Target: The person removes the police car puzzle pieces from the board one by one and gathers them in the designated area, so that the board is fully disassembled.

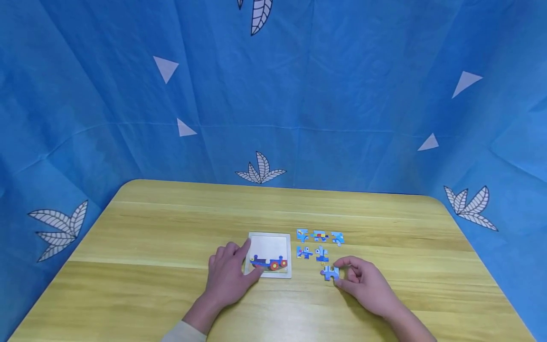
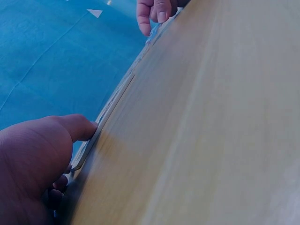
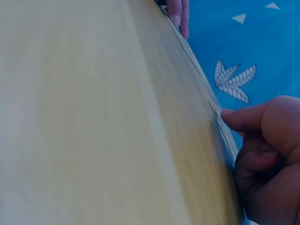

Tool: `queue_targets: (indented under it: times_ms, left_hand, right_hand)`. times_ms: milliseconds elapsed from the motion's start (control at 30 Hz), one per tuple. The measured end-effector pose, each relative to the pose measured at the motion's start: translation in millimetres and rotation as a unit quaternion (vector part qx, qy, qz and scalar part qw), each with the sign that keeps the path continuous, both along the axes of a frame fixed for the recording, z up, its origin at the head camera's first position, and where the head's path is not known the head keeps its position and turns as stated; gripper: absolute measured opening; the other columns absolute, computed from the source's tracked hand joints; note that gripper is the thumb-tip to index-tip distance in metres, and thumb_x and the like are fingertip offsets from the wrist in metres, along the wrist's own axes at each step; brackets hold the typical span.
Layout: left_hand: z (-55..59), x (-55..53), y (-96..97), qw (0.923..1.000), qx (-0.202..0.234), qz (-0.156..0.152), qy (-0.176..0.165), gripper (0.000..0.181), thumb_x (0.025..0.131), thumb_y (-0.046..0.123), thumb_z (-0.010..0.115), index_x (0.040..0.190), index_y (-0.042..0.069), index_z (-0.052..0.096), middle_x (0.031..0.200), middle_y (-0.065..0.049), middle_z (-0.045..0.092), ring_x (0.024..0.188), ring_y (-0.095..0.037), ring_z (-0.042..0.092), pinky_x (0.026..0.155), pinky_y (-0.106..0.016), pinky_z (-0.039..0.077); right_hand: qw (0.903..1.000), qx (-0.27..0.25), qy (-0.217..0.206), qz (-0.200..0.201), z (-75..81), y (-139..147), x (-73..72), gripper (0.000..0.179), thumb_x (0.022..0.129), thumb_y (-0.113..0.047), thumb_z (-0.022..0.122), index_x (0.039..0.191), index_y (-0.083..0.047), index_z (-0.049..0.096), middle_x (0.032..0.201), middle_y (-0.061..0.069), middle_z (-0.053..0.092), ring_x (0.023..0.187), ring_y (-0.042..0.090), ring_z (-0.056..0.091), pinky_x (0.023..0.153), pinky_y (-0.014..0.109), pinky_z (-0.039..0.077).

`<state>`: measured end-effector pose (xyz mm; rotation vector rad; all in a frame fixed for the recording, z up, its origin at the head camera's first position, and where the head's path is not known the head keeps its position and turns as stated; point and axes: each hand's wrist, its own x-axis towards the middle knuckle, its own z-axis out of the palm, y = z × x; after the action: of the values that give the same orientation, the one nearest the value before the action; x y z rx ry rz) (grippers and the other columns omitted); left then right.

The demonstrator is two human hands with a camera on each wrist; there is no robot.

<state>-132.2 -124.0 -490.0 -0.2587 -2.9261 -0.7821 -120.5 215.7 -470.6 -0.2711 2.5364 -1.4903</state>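
A square jigsaw tray (image 1: pixel 268 244) with a pale frame lies on the table, its bottom strip filled with pieces showing a blue and red vehicle with wheels. My left hand (image 1: pixel 228 273) rests at the tray's left side, index finger along the left edge and thumb over the lower part. To the right, my right hand (image 1: pixel 367 284) pinches a blue puzzle piece (image 1: pixel 330 273) by its right side between thumb and forefinger. In the right wrist view the right hand (image 3: pixel 269 150) shows its other fingers curled; the piece is barely visible there.
Several loose pieces lie in two rows right of the tray, among them a multicoloured piece (image 1: pixel 319 235), a corner-like blue piece (image 1: pixel 337 237) and a piece with an eye (image 1: pixel 322 253). Behind the wooden table (image 1: pixel 171 213) hangs a blue curtain (image 1: pixel 342 95).
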Motion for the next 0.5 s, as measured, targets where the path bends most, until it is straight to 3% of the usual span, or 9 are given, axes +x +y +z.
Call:
queue_targets:
  times_ms: [200, 500]
  left_hand:
    - [0.1, 0.2, -0.2, 1.0, -0.002, 0.001, 0.001, 0.077, 0.086, 0.052, 0.071, 0.145, 0.007, 0.053, 0.097, 0.005, 0.044, 0.089, -0.019, 0.037, 0.078, -0.038, 0.028]
    - [0.9, 0.2, 0.0, 1.0, -0.005, 0.0, 0.006, 0.076, 0.086, 0.052, 0.072, 0.144, 0.007, 0.054, 0.1, 0.002, 0.047, 0.089, -0.019, 0.038, 0.078, -0.039, 0.029]
  right_hand:
    - [0.9993, -0.024, -0.02, -0.02, -1.6, 13.7, -9.4, 0.035, 0.084, -0.006, 0.079, 0.116, -0.001, 0.065, 0.063, -0.001, 0.037, 0.054, 0.009, 0.035, 0.071, 0.028, 0.044]
    - [0.9994, -0.007, -0.006, -0.033, -1.1, 23.7, -21.5, 0.035, 0.084, -0.006, 0.079, 0.116, -0.001, 0.065, 0.063, -0.001, 0.038, 0.055, 0.009, 0.036, 0.073, 0.029, 0.044]
